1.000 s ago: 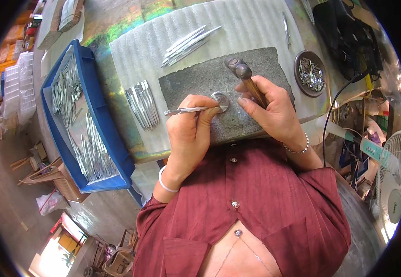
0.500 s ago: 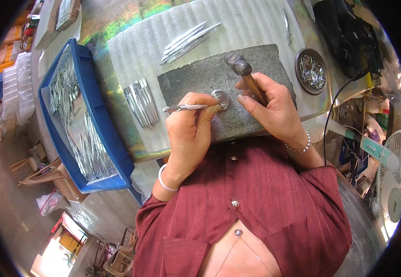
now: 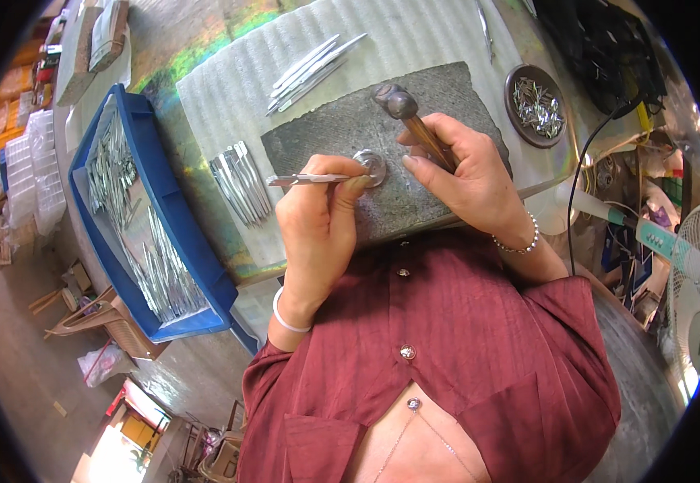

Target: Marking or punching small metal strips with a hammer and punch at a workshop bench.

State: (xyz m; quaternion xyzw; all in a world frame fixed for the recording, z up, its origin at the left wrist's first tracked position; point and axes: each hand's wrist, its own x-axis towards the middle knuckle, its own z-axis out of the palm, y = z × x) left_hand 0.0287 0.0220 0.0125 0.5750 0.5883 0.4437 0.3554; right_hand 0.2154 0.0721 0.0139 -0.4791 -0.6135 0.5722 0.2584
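My left hand (image 3: 315, 211) is closed in a pinch around a slim silver metal piece (image 3: 289, 179). One end juts out left past the fingers; the other, at the fingertips, lies beside a small round metal disc (image 3: 371, 167). That disc rests on a dark grey stone slab (image 3: 317, 137). In my right hand (image 3: 470, 173) is a hammer (image 3: 424, 137), gripped by its wooden handle close to the head. The rounded steel head is raised over the slab, to the upper right of the disc, and does not appear to touch it.
Silver pieces lie in a row (image 3: 241, 185) left of the slab and a pile (image 3: 309, 72) beyond it, on white foam (image 3: 205, 97). A blue tray (image 3: 156, 153) holds many more. At right are a round dish (image 3: 513, 113) of small metal bits, a black cable (image 3: 579, 189) and a fan (image 3: 688, 274).
The whole view has shifted slightly, moving the bench things up and left. The silver piece looks slightly turned in my left fingers. Both hands keep their holds, and the hammer stays raised.
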